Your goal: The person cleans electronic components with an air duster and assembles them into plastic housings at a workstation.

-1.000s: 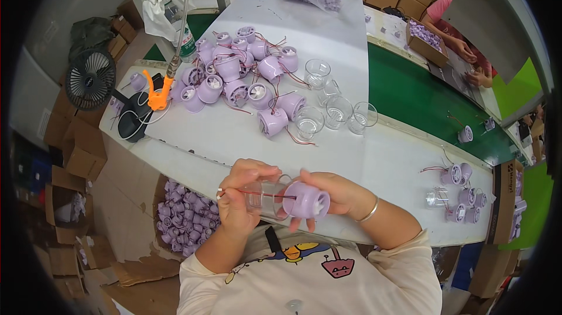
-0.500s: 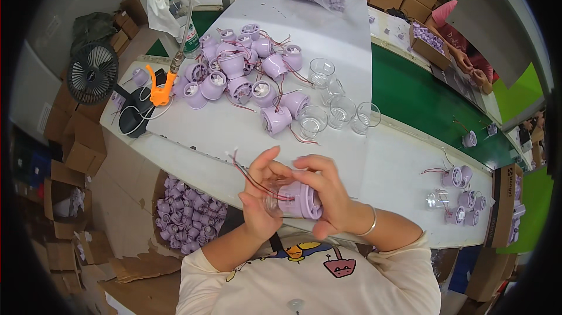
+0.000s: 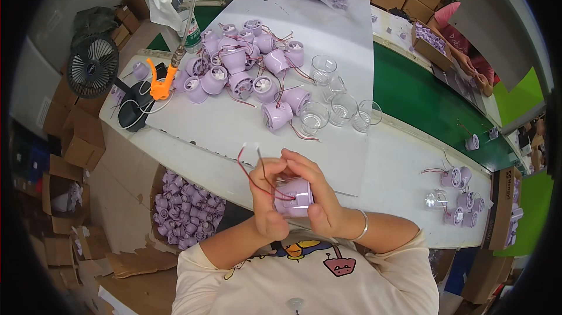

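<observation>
In front of my chest, both hands close around a lilac plastic housing (image 3: 298, 192) with a red and a dark wire trailing up from it. A clear cup (image 3: 297, 212) appears to sit around the housing, its shiny wall showing at the near side. My left hand (image 3: 264, 201) wraps the left side, under the wires. From the right, my right hand (image 3: 326, 202) grips it with fingers over the top and thumb at the near side. The fingers hide the ends of the piece. Beyond lie clear cups (image 3: 314, 118) beside a pile of lilac housings (image 3: 233, 59).
An orange air gun (image 3: 162, 85) hangs by a black fan (image 3: 92, 69) at the left. A box of lilac parts (image 3: 186, 209) stands below the table edge. More housings (image 3: 466, 200) sit at the right, near a green conveyor belt (image 3: 421, 92). A co-worker's hands (image 3: 477, 75) are beyond it.
The housing and clear cup have turned from lying sideways to a more upright pose. My hands have drawn closer together around them, and the wires have swung.
</observation>
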`<state>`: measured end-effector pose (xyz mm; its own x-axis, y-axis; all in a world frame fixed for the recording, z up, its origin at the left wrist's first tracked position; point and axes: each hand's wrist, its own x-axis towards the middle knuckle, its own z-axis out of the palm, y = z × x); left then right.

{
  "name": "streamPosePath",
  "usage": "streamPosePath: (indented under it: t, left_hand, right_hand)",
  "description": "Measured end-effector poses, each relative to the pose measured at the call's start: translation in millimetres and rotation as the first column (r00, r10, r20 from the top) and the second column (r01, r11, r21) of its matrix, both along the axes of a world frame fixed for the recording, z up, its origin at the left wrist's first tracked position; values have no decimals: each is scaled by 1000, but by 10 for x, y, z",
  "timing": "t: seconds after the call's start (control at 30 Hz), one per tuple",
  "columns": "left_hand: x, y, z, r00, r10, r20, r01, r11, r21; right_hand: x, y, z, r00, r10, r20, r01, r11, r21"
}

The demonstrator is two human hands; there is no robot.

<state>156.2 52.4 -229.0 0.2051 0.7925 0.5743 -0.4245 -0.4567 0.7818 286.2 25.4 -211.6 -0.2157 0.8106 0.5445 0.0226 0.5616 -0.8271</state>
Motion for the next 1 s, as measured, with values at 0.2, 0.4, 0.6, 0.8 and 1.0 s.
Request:
streamPosePath:
  t: [0.2,0.4,0.6,0.8,1.0]
  left_hand:
    - [-109,161,116,988,-17,-153,-32,949,-313]
    - [-228,387,-127,770,-159,618,638,169,-751]
    - [-161,394,-260,460,-352,815,888,183,-422]
    - [87,213,-34,930,-134,342,359,536,-764]
    - [34,651,-143,968,205,-144,-235,943,-235]
  right_hand:
    - [124,9,115,989,-26,-143,-27,934,-357]
    - [355,44,306,980,-196,40,193,875,-443]
    - [345,22,347,985,-168,44,172,903,-394]
    - [159,20,225,886,-298,355,358,927,-115]
    - [956,435,311,632,-767,114,762,641,88]
